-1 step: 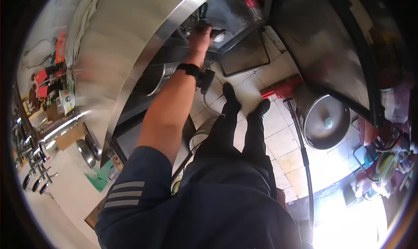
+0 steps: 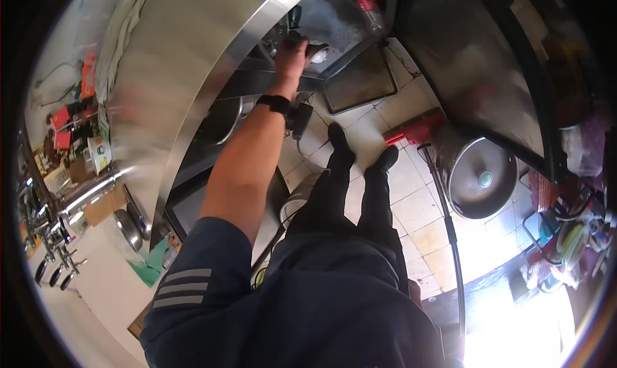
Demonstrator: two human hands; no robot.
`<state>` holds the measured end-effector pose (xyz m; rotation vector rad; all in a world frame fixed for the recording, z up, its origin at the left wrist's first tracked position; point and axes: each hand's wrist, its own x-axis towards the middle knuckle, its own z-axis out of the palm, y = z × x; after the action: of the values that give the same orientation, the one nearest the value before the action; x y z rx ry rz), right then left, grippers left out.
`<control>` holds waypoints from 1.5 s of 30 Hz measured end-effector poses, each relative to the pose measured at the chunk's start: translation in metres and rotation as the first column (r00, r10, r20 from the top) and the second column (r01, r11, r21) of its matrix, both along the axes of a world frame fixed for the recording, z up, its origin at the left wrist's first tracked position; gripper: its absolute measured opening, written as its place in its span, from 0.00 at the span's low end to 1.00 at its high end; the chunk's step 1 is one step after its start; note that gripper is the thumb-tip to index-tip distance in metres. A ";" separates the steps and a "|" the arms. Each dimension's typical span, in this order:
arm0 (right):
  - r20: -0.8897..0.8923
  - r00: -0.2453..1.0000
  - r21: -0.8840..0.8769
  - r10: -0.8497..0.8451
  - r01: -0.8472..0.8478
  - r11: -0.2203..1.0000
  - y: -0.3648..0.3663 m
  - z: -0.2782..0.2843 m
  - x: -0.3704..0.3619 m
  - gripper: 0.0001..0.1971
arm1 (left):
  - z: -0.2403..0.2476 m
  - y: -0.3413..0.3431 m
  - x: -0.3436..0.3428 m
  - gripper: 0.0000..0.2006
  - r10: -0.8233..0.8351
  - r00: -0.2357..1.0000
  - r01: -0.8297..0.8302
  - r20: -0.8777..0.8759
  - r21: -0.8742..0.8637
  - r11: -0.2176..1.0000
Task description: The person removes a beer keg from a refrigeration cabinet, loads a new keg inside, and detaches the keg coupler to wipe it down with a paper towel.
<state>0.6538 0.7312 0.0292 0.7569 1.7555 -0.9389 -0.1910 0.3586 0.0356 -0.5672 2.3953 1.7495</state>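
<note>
My left hand reaches far forward into a dark metal-lined space. Its fingers are closed round a dark thing with a whitish, rounded end; what kind of thing it is I cannot make out. A black band circles the left wrist, and beside it hangs a small black box with a cable. Beyond the hand stands a clear bottle with a red label. Of my right hand only a sliver shows beside my thigh, its fingers hidden.
A steel counter edge curves along my left. To the right, a metal keg stands on the tiled floor by a red object and a long black pole. A dark door panel is ahead right. Taps line the far left.
My left hand, with the dark thing in it, has shifted very slightly left in the picture. The right hand looks unmoved.
</note>
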 end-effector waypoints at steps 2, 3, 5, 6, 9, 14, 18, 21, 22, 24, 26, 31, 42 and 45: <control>-0.215 0.973 0.041 0.085 -0.078 0.996 -0.020 -0.022 0.031 0.10 | 0.012 0.001 0.001 0.09 -0.049 0.999 0.049 -0.003 0.111 0.993; -0.121 0.991 -0.012 -0.059 0.058 0.998 -0.034 -0.019 0.009 0.10 | 0.028 0.004 0.004 0.09 -0.029 1.000 0.029 -0.002 0.047 0.998; 0.012 0.950 -0.060 -0.313 0.313 0.948 -0.047 -0.003 -0.027 0.10 | 0.041 -0.002 0.004 0.11 -0.040 0.999 0.040 0.013 0.012 0.999; 0.072 0.907 -0.067 -0.416 0.420 0.905 -0.044 0.010 -0.050 0.10 | 0.039 -0.019 0.005 0.12 -0.058 0.998 0.056 0.031 0.041 0.998; 0.185 0.723 -0.013 -0.666 0.679 0.734 -0.048 0.032 -0.080 0.10 | 0.052 -0.017 0.010 0.14 -0.041 0.997 0.039 0.061 0.031 0.999; 0.117 0.673 -0.056 -0.730 0.738 0.672 -0.056 0.048 -0.101 0.10 | 0.044 -0.035 0.003 0.15 -0.039 0.997 0.034 0.060 0.082 0.996; 0.219 0.577 0.096 -0.787 0.790 0.606 -0.086 0.056 -0.082 0.20 | 0.038 -0.025 -0.001 0.11 -0.025 0.999 0.020 0.029 0.165 0.986; 0.184 0.400 0.176 -0.898 0.885 0.431 -0.127 0.065 -0.086 0.19 | 0.041 -0.030 -0.008 0.11 -0.027 0.999 0.022 0.028 0.176 0.984; 0.184 0.431 0.093 -0.884 0.887 0.452 -0.139 0.073 -0.091 0.18 | 0.044 -0.031 -0.001 0.11 -0.032 0.997 0.019 0.068 0.192 0.981; 0.263 0.257 0.071 -0.930 0.956 0.284 -0.174 0.068 -0.076 0.17 | 0.047 -0.014 0.002 0.10 -0.069 0.997 0.074 -0.033 0.221 0.972; 0.220 0.393 0.178 -0.893 0.884 0.432 -0.198 0.081 -0.112 0.16 | 0.063 -0.015 0.005 0.10 -0.086 0.996 0.082 0.033 0.111 0.990; 0.248 0.171 0.123 -0.954 0.971 0.206 -0.242 0.055 -0.099 0.19 | 0.056 -0.018 -0.002 0.14 -0.148 0.983 0.131 0.109 0.144 0.981; -0.174 0.644 0.008 -0.745 0.757 0.653 -0.150 -0.049 -0.194 0.18 | 0.053 -0.025 -0.011 0.14 -0.321 0.938 0.267 0.132 0.313 0.911; -0.467 0.648 -0.191 -0.601 0.590 0.784 -0.119 -0.025 -0.384 0.23 | 0.052 -0.052 -0.021 0.14 -0.407 0.909 0.366 0.085 0.302 0.880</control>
<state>0.2697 0.6117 0.0041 1.2008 1.9625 -1.7390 -0.2119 0.3065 0.0872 -0.1537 1.9431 1.7484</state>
